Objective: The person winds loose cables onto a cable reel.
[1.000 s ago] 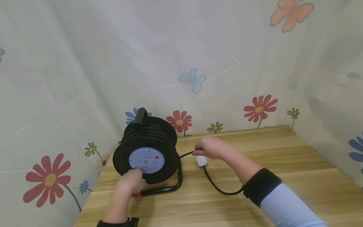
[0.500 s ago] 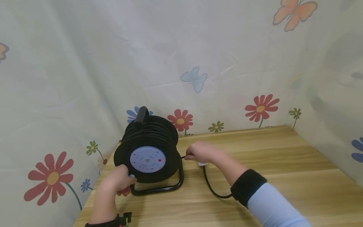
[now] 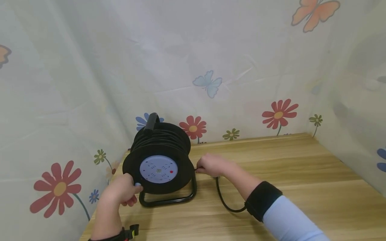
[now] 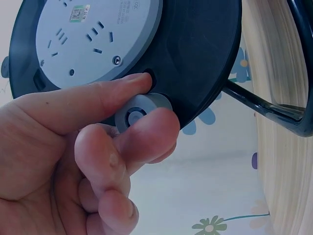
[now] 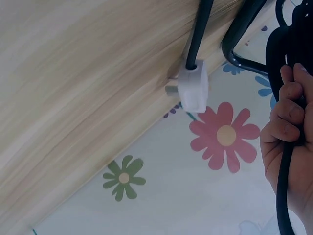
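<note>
A black cable reel (image 3: 131, 162) with a pale socket panel (image 3: 158, 169) stands on its tubular frame at the table's left side. My left hand (image 3: 119, 190) pinches a small grey crank knob (image 4: 160, 100) at the lower left of the reel's front disc, thumb and index finger on either side. Close by the reel's right edge, my right hand (image 3: 212, 165) grips the black cable (image 5: 283, 188), fingers curled round it. The cable's white plug (image 5: 194, 90) dangles below that hand in the right wrist view; in the head view the hand mostly hides it.
A black carrying handle (image 3: 151, 123) tops the reel, and the bent tube frame (image 3: 172, 202) juts forward at its base. Wood-grain table (image 3: 286, 174) stretches to the right. Flower-printed cloth walls (image 3: 241, 67) enclose the back and both sides.
My left hand has swung with the knob from below the socket panel to the disc's lower left. My right hand has moved left and slightly down, nearer the reel; the free cable between is shorter.
</note>
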A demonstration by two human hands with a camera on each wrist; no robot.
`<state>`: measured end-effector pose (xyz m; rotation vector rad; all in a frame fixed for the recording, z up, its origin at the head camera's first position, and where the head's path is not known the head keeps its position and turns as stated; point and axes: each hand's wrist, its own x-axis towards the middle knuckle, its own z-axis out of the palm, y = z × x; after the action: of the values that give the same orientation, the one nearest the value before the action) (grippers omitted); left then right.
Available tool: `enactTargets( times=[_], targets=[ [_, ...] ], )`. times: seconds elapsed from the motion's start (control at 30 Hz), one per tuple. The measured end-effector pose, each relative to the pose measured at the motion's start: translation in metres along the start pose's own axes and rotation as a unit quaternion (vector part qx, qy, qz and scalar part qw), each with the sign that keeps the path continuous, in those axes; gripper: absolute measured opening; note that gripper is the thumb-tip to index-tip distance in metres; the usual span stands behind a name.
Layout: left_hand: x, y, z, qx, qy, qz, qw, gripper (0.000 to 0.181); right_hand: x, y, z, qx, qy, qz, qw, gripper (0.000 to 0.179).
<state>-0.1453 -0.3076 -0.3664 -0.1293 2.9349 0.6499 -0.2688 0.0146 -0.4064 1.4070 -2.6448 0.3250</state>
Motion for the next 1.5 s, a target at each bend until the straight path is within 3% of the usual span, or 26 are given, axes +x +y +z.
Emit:
enactTargets(
  times=[0.2, 0.47, 0.73, 1.03, 1.5],
  targets=[
    [-0.003, 0.003, -0.002, 0.0, 0.004, 0.004, 1.0, 0.029, -0.016, 0.014, -0.011, 0.027, -0.002, 0.011, 0.9996, 0.018],
    [-0.006, 0.004, -0.007, -0.021, 0.014, -0.004, 0.9997, 0.029, -0.051, 0.048, -0.036, 0.071, 0.028, 0.072, 0.9944, 0.022],
    [-0.008, 0.001, -0.01, -0.05, 0.02, -0.008, 0.9985, 0.029, -0.081, 0.08, -0.051, 0.079, 0.063, 0.126, 0.9869, 0.017],
    [-0.011, 0.001, -0.013, -0.047, 0.025, -0.005, 0.9986, 0.026, -0.113, 0.101, -0.069, 0.082, 0.078, 0.171, 0.9787, 0.016],
    [-0.011, 0.0, -0.014, -0.03, 0.022, 0.001, 0.9993, 0.034, -0.122, 0.104, -0.074, 0.076, 0.065, 0.183, 0.9781, 0.015]
  ],
)
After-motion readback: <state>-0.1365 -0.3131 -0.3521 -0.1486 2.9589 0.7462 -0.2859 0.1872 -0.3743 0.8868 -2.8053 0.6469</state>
